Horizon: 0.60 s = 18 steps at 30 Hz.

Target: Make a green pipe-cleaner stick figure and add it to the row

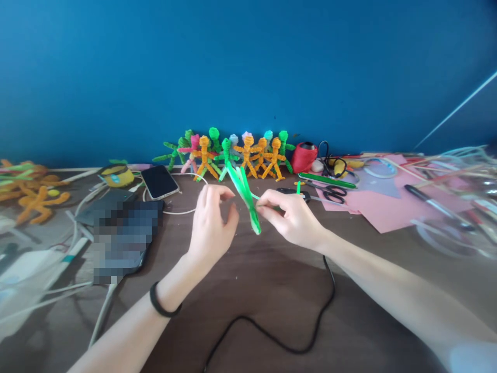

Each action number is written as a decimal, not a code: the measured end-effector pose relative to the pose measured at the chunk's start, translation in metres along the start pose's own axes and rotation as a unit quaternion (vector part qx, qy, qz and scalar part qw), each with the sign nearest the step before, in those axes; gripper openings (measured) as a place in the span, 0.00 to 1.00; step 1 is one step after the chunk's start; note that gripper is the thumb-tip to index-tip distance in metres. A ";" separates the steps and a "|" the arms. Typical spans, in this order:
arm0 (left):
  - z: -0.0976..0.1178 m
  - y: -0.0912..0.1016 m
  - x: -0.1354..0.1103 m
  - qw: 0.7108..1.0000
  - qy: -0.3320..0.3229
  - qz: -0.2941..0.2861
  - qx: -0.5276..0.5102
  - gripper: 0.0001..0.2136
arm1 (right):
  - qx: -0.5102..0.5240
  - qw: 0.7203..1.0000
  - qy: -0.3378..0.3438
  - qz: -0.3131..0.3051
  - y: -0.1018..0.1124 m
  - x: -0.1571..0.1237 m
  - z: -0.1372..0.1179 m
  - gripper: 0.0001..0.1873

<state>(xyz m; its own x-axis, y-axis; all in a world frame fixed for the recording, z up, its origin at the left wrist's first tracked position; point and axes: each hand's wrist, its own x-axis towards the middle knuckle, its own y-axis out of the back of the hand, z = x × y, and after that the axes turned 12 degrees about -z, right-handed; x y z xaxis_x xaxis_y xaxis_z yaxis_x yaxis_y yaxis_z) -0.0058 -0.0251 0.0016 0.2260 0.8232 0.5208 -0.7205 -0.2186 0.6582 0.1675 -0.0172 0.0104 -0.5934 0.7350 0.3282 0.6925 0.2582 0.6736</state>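
A bright green pipe cleaner piece (246, 194) is held up over the middle of the table, splayed into two strands at its top and joined near its lower tip. My right hand (293, 215) pinches its lower part between thumb and fingers. To its left, my left hand (212, 223) is curled with a gap between thumb and forefinger, and nothing shows in it. Behind both hands, a row of pipe cleaner figures (248, 150) in orange, green, pink and pale colours stands against the blue wall.
Left lie a phone (159, 182), a dark device (134, 241) with white cables, and orange pipe cleaner figures (41, 202). Right are scissors (334, 194), a green pen-like stick (328, 180), pink paper (382, 210) and a black marker (438, 206). A black cable (272, 339) winds across the front.
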 end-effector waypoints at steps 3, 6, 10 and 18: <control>-0.001 0.000 -0.001 0.980 -0.141 -0.001 0.141 0.10 | 0.042 0.999 -0.008 -0.009 0.000 0.001 0.000 0.05; 0.001 0.000 -0.002 0.967 -0.188 -0.063 0.158 0.07 | 0.066 0.998 -0.011 -0.017 0.000 0.002 -0.001 0.05; 0.004 0.001 -0.001 0.978 -0.154 -0.093 0.105 0.03 | 0.069 0.997 -0.005 -0.030 0.000 0.001 -0.001 0.06; 0.011 0.006 0.001 0.989 0.004 -0.136 -0.059 0.08 | 0.036 0.998 0.008 -0.057 0.003 0.001 -0.002 0.05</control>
<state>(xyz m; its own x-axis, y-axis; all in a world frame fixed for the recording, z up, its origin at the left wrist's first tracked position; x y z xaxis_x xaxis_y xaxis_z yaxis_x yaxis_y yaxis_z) -0.0029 -0.0316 0.0125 0.4180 0.8470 0.3284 -0.7045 0.0739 0.7059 0.1684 -0.0171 0.0136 -0.6761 0.6884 0.2625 0.6474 0.3851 0.6577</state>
